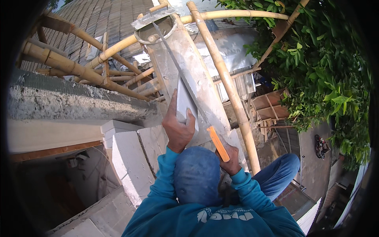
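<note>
In my right hand [231, 158] is the orange handle of a handsaw [184, 77]. Its long, narrow metal blade slants up and to the left, lying along the edge of a pale grey block [184, 99]. My left hand [179, 125] grips that block, thumb on the near face and index finger stretched along its left side. Beneath the block runs the top of a grey concrete wall [177, 51]. At the wall's far end stands a round bucket [151, 38] with grey residue inside, and a flat, mortar-smeared metal plate [154, 18] rests across its rim.
Bamboo poles [225, 75] cross on both sides of the wall. White blocks [130, 158] are laid at the left, beside a deep opening [67, 185]. On the right, the ground lies far below, with a parked motorcycle [321, 147] and leafy branches [316, 71].
</note>
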Motion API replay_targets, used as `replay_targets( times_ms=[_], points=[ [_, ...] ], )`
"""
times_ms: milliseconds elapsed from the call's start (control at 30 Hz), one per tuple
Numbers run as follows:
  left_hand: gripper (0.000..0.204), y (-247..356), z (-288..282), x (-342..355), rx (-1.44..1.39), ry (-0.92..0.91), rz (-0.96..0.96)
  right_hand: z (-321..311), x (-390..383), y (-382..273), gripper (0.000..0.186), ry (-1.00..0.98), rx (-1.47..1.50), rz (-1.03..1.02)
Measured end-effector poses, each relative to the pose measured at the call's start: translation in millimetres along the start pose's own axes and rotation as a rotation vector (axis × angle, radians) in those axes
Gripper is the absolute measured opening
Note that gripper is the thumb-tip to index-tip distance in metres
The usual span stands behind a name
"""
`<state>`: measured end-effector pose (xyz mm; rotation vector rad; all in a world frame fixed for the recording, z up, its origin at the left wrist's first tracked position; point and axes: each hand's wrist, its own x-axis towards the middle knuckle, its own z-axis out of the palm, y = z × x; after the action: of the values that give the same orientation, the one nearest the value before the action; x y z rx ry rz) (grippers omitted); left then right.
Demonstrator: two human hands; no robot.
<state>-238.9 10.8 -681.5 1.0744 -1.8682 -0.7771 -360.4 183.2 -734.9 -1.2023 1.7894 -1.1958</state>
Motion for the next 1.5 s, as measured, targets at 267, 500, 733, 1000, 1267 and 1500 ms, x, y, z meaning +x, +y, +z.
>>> replay_targets(
  times_ms=[267,500,733,1000,1267,1500],
  points=[
    [0.065,2,-2,0,-0.038,0.045,-0.050,1,10,0,0.048,0.145,-0.010,-0.264],
    [0.064,-1,-4,-3,-0.064,0.080,-0.031,-7,0,14,0.018,0.032,-0.023,-0.117],
    [0.065,2,-2,-8,-0.053,0.056,-0.035,0,18,-12,0.050,0.056,0.111,-0.164],
    [0.067,1,-4,-8,-0.058,0.086,-0.073,1,23,8,0.032,0.191,-0.048,-0.388],
    [0.065,1,-4,-8,0.016,0.088,0.031,12,23,13,0.030,0.106,0.038,-0.166],
    [0.064,-5,-4,-13,-0.003,0.087,0.016,11,45,-14,0.045,0.105,-0.164,-0.168]
  ],
)
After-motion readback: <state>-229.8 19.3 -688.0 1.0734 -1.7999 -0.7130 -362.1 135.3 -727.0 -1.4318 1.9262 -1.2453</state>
